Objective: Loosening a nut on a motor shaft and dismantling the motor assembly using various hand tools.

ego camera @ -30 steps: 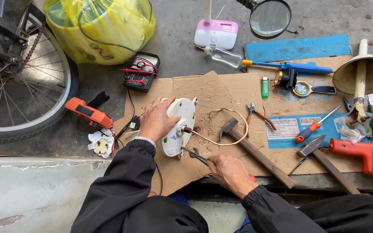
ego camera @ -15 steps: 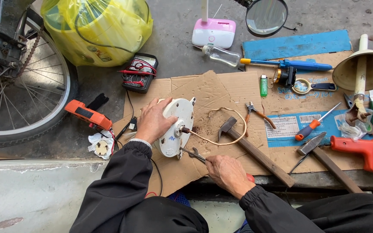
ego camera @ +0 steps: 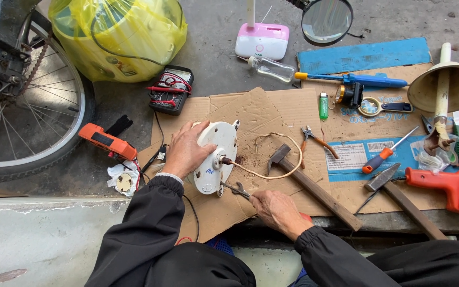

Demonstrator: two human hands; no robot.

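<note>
Yellow plastic bag (ego camera: 118, 32) off the cardboard's far left corner, on the concrete; a yellow-green round appliance and a dark cable show through it. Small clear bottle (ego camera: 272, 68) lies on its side past the far edge of the cardboard (ego camera: 251, 109), contents can't tell.

White round motor housing (ego camera: 214, 157) stands on edge near the left part of the cardboard, flat face turned to the right. A short shaft sticks out of its centre, a tan wire (ego camera: 277, 159) loops away from it, small lugs on the rim, small blue mark low on the face.

Left hand (ego camera: 184, 151) lies over the housing's left side, fingers spread and pressed on the rim, gripping it. Right hand (ego camera: 277, 210) at the near edge of the cardboard, fingers curled tight round the handle of a small wrench (ego camera: 236, 189); wrench head sits at the lower rim of the housing.

Hammer (ego camera: 314, 186) lies just right of the wire loop. Pliers (ego camera: 317, 139) beyond it. Second hammer (ego camera: 399, 196) and orange-handled screwdriver (ego camera: 386, 151) further right. Red drill (ego camera: 452, 188) at the right edge. Multimeter (ego camera: 170, 90) past the far left corner. Bicycle wheel (ego camera: 27, 106) on the concrete to the left.
</note>
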